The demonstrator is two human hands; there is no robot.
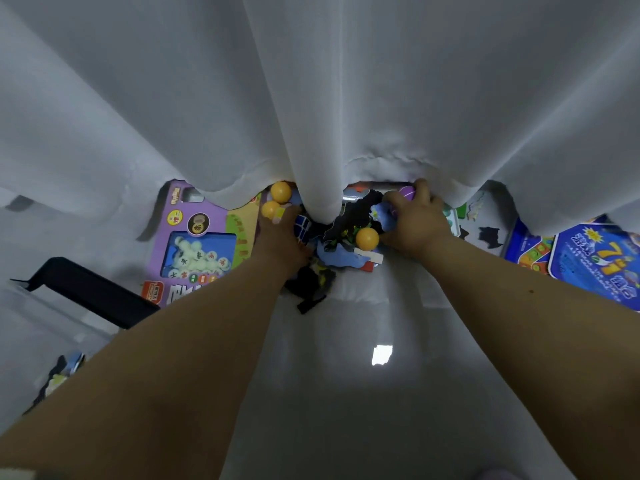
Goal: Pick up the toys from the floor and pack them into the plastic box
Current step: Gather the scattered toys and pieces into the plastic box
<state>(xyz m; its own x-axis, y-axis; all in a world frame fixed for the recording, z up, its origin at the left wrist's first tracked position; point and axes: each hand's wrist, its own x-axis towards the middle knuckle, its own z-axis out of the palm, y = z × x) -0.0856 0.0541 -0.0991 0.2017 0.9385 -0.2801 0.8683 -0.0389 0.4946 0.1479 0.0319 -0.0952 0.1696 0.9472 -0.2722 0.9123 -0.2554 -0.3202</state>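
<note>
Hands both in toy pile [341, 237]: right hand [417, 216] grips purple toy [408, 192]; left hand [280, 233] grip unclear.

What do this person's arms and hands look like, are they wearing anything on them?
Both forearms are bare: no sleeves, gloves, watch or bracelets show. The left hand and right hand carry no visible rings. One small dark mark sits on the right forearm.

Both arms reach to the toy pile [341, 244] under the white curtain [311, 98] hem. Left hand [282, 233] rests on the pile's left edge, beside a blue-white cube [300, 226] and two yellow balls [275, 199]. Right hand [417, 220] grips a purple piece [408, 192] at the pile's right. Third yellow ball [367, 238] sits on the pile. Purple game box [204, 244] left of pile, blue game box [595, 261] far right.
</note>
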